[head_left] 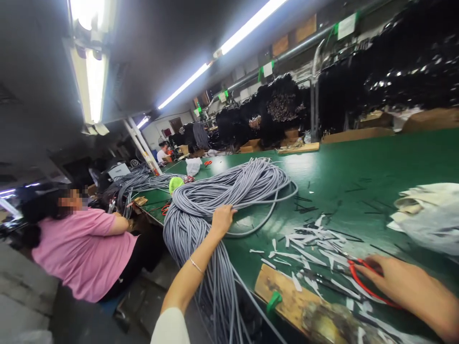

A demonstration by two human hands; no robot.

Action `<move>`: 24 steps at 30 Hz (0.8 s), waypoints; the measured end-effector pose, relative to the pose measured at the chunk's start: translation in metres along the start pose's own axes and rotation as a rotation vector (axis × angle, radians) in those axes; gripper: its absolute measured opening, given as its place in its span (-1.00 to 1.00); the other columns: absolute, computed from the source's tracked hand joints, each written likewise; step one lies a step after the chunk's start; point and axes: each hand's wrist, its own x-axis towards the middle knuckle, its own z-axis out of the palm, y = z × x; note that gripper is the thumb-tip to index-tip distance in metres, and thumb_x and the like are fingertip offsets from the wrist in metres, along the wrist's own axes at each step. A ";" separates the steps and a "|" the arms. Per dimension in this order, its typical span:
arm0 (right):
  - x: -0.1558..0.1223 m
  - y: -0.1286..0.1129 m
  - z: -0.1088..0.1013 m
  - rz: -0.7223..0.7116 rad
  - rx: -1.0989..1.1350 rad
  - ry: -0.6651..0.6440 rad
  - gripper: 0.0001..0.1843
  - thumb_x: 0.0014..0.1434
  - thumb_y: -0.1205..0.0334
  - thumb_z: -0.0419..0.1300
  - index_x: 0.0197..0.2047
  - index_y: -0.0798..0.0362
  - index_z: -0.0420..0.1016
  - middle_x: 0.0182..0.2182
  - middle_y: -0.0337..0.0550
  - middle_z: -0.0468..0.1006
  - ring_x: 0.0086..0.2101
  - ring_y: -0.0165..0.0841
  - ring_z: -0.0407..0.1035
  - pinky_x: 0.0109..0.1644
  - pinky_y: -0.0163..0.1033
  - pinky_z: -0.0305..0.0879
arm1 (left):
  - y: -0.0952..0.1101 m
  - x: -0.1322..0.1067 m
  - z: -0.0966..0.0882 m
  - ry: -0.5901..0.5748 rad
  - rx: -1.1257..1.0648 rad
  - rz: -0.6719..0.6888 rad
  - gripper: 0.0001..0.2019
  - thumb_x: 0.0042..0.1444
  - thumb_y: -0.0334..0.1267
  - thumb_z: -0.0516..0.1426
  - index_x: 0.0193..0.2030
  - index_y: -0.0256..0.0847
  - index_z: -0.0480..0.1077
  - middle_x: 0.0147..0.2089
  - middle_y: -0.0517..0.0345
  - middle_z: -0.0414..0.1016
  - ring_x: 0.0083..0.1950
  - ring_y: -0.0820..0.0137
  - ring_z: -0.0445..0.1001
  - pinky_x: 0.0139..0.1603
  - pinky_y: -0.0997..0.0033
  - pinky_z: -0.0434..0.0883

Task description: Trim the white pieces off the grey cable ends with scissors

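Grey cable bundle (215, 193) is sprawled on the green table (362, 167), partly draped over the edge. Left hand (223, 220) has a grip on its near side; right hand (401, 282) is on red-handled scissors (355, 276), can't tell how tightly. Cable's all loops; white scraps (306, 237) suggest some cutting's done, amount left unclear.

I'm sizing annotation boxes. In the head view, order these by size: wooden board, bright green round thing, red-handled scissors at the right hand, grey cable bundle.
1. Grey cable bundle
2. Wooden board
3. Red-handled scissors
4. Bright green round thing, farther away
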 end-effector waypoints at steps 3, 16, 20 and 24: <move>-0.004 -0.005 -0.005 0.046 0.004 -0.132 -0.70 0.03 0.29 0.07 -0.70 -0.07 0.28 -0.58 0.01 0.52 -0.53 -0.20 0.45 -0.47 -0.21 0.26 | -0.002 0.004 -0.017 0.002 0.047 0.002 -0.69 0.30 -0.24 -0.12 0.00 -0.32 0.34 -0.07 -0.16 0.49 -0.04 0.26 0.48 -0.06 0.38 0.33; -0.013 -0.015 -0.014 0.030 -0.055 -0.030 -0.74 0.06 0.31 0.02 -0.38 0.06 0.56 -0.38 -0.01 0.60 -0.32 -0.19 0.48 -0.31 -0.24 0.29 | 0.000 -0.020 -0.044 -0.097 0.200 0.085 -0.70 0.28 -0.34 -0.12 -0.09 -0.36 0.40 -0.13 -0.24 0.48 -0.07 0.23 0.48 -0.11 0.35 0.35; -0.018 -0.033 -0.013 -0.135 -0.011 -0.101 -0.78 0.06 0.31 0.08 -0.40 -0.03 0.57 -0.37 -0.21 0.61 -0.29 -0.34 0.46 -0.21 -0.36 0.27 | -0.014 -0.053 -0.041 -0.187 0.223 0.098 -0.73 0.24 -0.29 -0.05 -0.19 -0.30 0.47 -0.15 -0.17 0.51 -0.07 0.21 0.48 -0.11 0.33 0.34; -0.022 -0.046 -0.001 -0.208 -0.029 -0.121 -0.82 0.02 0.36 0.12 -0.46 0.04 0.55 -0.36 -0.10 0.59 -0.28 -0.28 0.45 -0.22 -0.32 0.25 | -0.032 -0.083 -0.040 -0.276 0.245 0.014 -0.82 0.14 -0.35 0.05 -0.30 -0.29 0.50 -0.22 -0.15 0.53 -0.11 0.17 0.50 -0.08 0.25 0.32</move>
